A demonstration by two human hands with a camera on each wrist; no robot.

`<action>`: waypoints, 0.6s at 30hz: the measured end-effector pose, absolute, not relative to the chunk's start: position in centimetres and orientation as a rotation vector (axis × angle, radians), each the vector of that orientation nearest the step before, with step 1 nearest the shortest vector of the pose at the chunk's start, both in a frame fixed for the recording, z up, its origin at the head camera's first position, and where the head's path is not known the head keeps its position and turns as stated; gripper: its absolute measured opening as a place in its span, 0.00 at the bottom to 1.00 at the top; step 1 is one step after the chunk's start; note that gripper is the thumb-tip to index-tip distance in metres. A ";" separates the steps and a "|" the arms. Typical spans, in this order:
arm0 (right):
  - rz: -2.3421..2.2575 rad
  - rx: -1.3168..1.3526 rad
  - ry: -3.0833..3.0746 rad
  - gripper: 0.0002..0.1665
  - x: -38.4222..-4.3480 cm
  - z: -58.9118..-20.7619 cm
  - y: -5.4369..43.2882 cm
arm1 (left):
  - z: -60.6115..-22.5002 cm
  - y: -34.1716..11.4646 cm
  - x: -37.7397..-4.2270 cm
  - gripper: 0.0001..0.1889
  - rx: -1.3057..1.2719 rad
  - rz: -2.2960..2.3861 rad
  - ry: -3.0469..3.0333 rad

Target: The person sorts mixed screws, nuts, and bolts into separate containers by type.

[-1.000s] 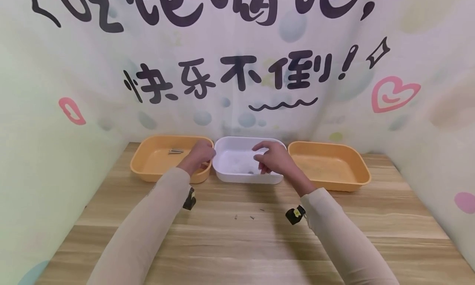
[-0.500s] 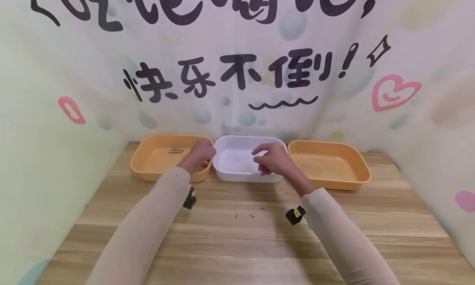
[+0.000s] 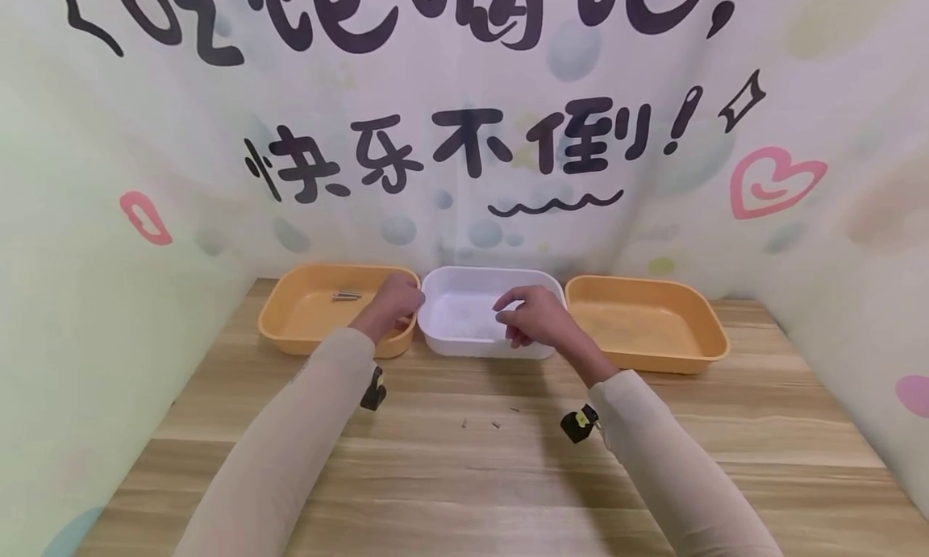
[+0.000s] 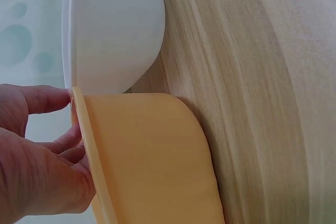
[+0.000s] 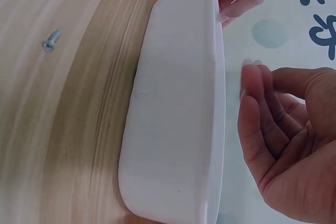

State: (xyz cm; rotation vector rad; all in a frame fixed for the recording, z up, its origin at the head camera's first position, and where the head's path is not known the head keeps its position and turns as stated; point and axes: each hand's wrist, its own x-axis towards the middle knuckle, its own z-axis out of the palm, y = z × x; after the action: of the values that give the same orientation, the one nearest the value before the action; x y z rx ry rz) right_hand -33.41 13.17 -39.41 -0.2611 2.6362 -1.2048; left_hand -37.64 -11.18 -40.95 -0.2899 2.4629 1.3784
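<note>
My left hand is at the right end of the left orange tray. In the left wrist view its fingers bend around the tray's rim and appear to pinch it, right beside the white tray. Over the right part of the white tray, my right hand hangs with loosely curled fingers. Nothing shows between those fingers in the right wrist view, and they are apart from the tray wall. Long metal screws lie in the left orange tray.
Another orange tray stands right of the white one. Several small screws lie on the wooden table in front of the trays; one screw shows close in the right wrist view. A printed cloth hangs behind.
My right hand has sunk very slightly over the white tray. A small dark spot seen near that tray's front a second ago no longer shows. My left hand stays put.
</note>
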 end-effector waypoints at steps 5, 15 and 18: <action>-1.179 -0.282 2.643 0.15 -33.9 -39.1 14.0 | -41.3 -11.2 -37.5 0.05 -0.291 1.391 2.465; -1.066 -0.148 2.813 0.21 -36.1 -35.4 19.6 | -39.3 -11.0 -36.0 0.22 -0.191 1.127 2.901; -1.009 -0.093 2.897 0.23 -36.4 -33.9 22.7 | -37.3 -10.2 -35.1 0.23 -0.089 1.161 3.104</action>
State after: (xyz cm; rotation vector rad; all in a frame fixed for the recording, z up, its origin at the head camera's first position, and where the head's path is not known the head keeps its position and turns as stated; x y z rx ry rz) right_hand -36.37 22.73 -33.86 -0.0928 2.8967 -1.0090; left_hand -35.09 -10.19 -37.29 -0.0891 3.1040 1.1605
